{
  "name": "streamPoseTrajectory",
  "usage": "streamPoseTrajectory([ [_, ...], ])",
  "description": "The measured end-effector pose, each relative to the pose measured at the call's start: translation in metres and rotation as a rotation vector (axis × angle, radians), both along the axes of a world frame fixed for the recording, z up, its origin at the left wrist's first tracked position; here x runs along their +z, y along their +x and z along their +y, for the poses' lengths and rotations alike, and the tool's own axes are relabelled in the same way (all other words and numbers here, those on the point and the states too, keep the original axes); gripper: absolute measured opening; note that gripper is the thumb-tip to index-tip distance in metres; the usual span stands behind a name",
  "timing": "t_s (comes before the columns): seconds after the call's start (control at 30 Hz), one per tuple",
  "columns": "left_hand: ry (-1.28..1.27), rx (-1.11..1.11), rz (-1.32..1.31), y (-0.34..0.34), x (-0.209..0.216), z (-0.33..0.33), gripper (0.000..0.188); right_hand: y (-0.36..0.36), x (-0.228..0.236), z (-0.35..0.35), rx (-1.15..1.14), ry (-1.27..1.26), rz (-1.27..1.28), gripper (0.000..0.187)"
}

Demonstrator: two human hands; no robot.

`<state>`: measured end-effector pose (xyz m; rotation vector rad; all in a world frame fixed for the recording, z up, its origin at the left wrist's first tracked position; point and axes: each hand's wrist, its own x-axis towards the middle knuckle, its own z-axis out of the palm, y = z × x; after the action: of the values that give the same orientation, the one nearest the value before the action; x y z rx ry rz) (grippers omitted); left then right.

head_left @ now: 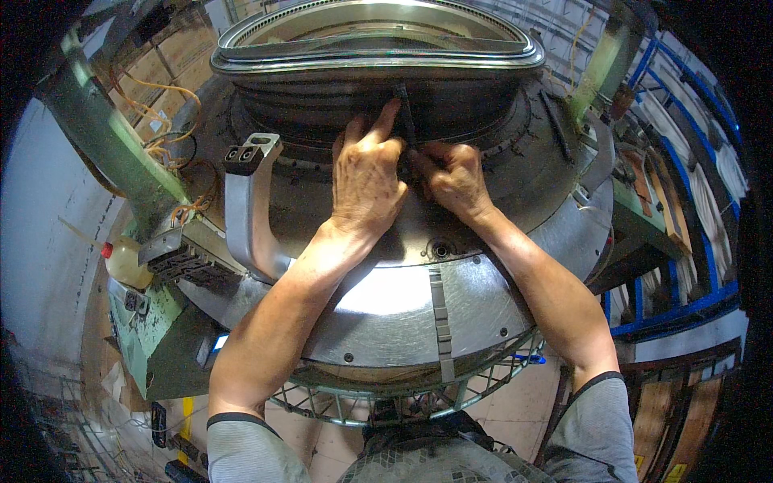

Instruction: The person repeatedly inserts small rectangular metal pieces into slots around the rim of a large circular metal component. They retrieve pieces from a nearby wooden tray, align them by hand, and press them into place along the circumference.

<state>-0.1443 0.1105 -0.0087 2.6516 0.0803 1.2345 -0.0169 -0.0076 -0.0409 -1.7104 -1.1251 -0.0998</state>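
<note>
Both of my hands reach to the dark round cylinder wall [314, 105] of a large circular machine, which looks like a knitting machine. My left hand [366, 173] has its index finger stretched up along a thin dark upright strip [405, 113] on that wall; its other fingers are partly bent. Close to the right, my right hand [457, 179] is closed with its fingertips together at the strip's lower end. Whatever it pinches is hidden. A shiny metal ring [378, 60] rims the cylinder's top.
A curved metal bracket [248, 201] rises left of my forearm. Green posts [121, 137] flank the machine, with orange wires [165, 145] on the left. A dark bar [555, 125] lies at the right. A red-capped bottle [129, 262] hangs at left; a blue rack [684, 161] stands right.
</note>
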Motion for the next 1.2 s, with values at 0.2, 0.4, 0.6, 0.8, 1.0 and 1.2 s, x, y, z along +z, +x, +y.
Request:
streamPoseTrajectory([
  [0.2, 0.045, 0.037, -0.033, 0.0034, -0.0034, 0.0011, 0.022, -0.0001, 0.0002, -0.0006, -0.004, 0.020, -0.034, 0.018],
  [0.4, 0.039, 0.033, 0.004, 0.0027, -0.0022, 0.0011, 0.023, 0.0019, -0.0024, 0.0005, 0.047, 0.050, -0.085, 0.015],
  [0.6, 0.006, 0.012, 0.041, 0.0010, 0.0008, -0.0003, 0.025, 0.0047, -0.0059, 0.0012, 0.029, 0.034, -0.081, 0.016],
  [0.8, 0.024, 0.018, 0.062, -0.0002, 0.0006, 0.0005, 0.024, 0.0027, -0.0046, 0.0007, 0.022, 0.036, -0.080, 0.015],
  [1.0, 0.026, 0.026, 0.073, 0.0009, -0.0014, 0.0014, 0.023, -0.0003, -0.0012, -0.0003, -0.011, 0.036, -0.117, 0.014],
  [1.2, 0.050, 0.044, 0.044, 0.0026, -0.0042, 0.0018, 0.025, -0.0007, 0.0002, -0.0013, 0.004, 0.010, -0.084, 0.014],
])
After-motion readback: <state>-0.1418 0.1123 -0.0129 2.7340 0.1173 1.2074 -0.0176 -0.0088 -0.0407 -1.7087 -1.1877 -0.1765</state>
